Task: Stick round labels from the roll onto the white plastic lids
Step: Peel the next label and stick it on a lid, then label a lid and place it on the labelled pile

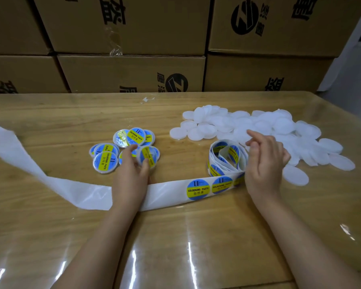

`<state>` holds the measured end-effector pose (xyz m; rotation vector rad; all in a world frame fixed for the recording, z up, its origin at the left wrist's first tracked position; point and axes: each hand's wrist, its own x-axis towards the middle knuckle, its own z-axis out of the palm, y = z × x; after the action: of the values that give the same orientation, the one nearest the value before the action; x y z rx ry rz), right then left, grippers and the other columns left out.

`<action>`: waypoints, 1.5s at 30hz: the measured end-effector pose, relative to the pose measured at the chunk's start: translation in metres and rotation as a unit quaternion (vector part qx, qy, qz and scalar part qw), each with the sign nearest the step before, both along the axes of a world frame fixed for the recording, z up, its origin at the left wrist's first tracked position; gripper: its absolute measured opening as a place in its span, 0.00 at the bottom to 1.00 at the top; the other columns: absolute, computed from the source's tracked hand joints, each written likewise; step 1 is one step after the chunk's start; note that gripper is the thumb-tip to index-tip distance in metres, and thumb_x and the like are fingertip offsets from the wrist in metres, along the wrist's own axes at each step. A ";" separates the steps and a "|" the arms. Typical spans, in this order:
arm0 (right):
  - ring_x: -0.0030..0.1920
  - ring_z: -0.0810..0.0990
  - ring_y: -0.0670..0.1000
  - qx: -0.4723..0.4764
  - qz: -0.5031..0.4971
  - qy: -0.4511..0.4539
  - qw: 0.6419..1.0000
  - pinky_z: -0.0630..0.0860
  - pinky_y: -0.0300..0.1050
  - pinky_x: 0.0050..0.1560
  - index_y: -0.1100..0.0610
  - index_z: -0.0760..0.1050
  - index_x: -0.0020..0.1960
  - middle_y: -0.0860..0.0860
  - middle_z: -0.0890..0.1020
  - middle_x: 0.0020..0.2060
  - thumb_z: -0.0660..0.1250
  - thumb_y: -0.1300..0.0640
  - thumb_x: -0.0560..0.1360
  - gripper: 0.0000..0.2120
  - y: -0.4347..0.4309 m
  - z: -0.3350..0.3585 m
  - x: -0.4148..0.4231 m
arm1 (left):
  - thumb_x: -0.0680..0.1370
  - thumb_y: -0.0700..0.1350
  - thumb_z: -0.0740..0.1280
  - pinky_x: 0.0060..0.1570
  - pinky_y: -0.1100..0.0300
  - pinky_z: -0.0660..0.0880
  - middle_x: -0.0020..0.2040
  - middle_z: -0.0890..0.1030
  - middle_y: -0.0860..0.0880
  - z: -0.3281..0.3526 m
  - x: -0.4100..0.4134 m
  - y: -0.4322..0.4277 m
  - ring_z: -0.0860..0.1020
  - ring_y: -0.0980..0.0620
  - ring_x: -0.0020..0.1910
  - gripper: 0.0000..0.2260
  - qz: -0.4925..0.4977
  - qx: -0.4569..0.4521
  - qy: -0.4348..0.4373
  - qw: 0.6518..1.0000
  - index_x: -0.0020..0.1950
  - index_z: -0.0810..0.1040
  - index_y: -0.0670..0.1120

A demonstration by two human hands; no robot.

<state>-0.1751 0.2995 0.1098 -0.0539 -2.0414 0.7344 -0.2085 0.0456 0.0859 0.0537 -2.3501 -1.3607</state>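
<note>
Bench [196, 247] carried strip [167, 190] flat for peeling; left grip [131, 176] pinched labelled lid [149, 156] at finished pile [105, 157]; right grip [263, 163] hung slack, empty, beside blank lids [258, 124].

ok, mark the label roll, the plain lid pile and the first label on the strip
label roll [227, 157], head view, on the coil's inner wraps.
plain lid pile [263, 122], head view, on a lid in mid-heap.
first label [198, 189], head view, on its yellow band.
</note>
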 end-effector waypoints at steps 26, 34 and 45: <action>0.58 0.68 0.60 0.063 -0.132 -0.360 0.921 0.65 0.52 0.54 0.56 0.76 0.54 0.56 0.75 0.56 0.60 0.58 0.76 0.09 0.036 -0.018 -0.022 | 0.78 0.55 0.58 0.42 0.55 0.74 0.45 0.79 0.54 0.014 0.043 0.046 0.76 0.55 0.44 0.14 -0.313 -0.228 0.113 0.915 0.51 0.79 0.48; 0.54 0.70 0.59 -0.099 -0.083 -0.164 0.978 0.67 0.54 0.54 0.62 0.75 0.49 0.58 0.77 0.50 0.61 0.59 0.78 0.07 0.028 -0.010 -0.019 | 0.80 0.49 0.62 0.43 0.64 0.67 0.46 0.79 0.56 0.006 0.034 0.039 0.76 0.55 0.48 0.09 -0.254 -0.256 0.106 0.926 0.57 0.77 0.51; 0.55 0.69 0.40 0.098 0.291 -0.113 0.945 0.62 0.44 0.59 0.57 0.72 0.44 0.45 0.77 0.52 0.57 0.56 0.76 0.07 -0.047 0.008 0.023 | 0.77 0.53 0.65 0.31 0.59 0.66 0.37 0.73 0.58 0.009 0.035 0.039 0.75 0.54 0.34 0.29 -0.215 -0.188 0.086 0.955 0.68 0.51 0.71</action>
<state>-0.1518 0.2528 0.1180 0.6302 -2.3654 0.9048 -0.1736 0.0848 0.0948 -0.6951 -2.5112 -1.0090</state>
